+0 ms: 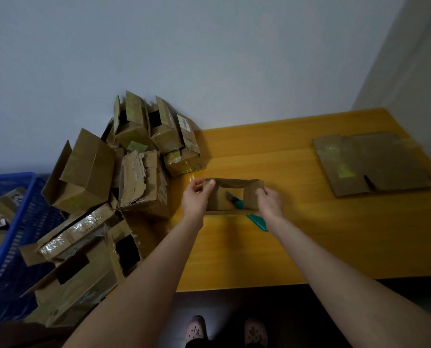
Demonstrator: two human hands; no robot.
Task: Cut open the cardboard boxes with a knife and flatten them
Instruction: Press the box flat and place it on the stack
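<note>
Head view, single entry.

- Item: small brown cardboard box [234, 183], both ends open so it reads as a hollow sleeve. It is held up over the yellow wooden table [297, 222], long axis running side to side between the hands.
- Left hand [197, 194]: pinches the box's upper left corner, thumb on top.
- Right hand [268, 199]: fingers curled round the box's right wall.
- Teal-handled utility knife [258, 223]: lies on the table under the box. The grey blade shows through the box's opening and the handle sticks out below its right corner, slanting toward the right hand, which is the nearer one.
- Flattened brown cardboard sheet [370, 162]: well right of the box.
- Heap of unopened brown cartons [139, 172]: just left of the box.
- Blue plastic crate [16, 234]: far left of the box.

Judgement: pressing the sleeve flat looks to be the step in hand.
</note>
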